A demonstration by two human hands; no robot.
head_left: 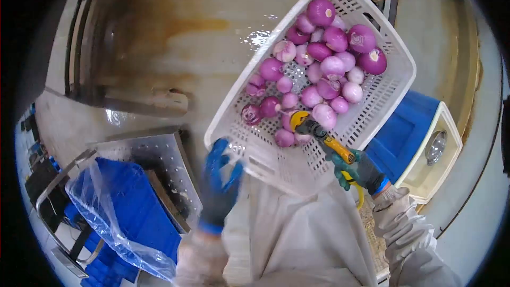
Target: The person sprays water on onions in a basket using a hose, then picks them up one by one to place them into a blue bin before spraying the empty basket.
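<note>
While the white basket [390,82] sits tilted over the wet, stained worktop [175,32], peeled purple onions [319,64] lie heaped inside it, most toward its far end. At the basket's near rim, the right hand [357,170], its grip closed round a yellow-handled peeler [319,133], reaches its head among the nearest onions. Beside that rim the left hand [219,186] is blurred, fingers spread, holding nothing. Judging by their bare skins, peeling looks mostly done.
</note>
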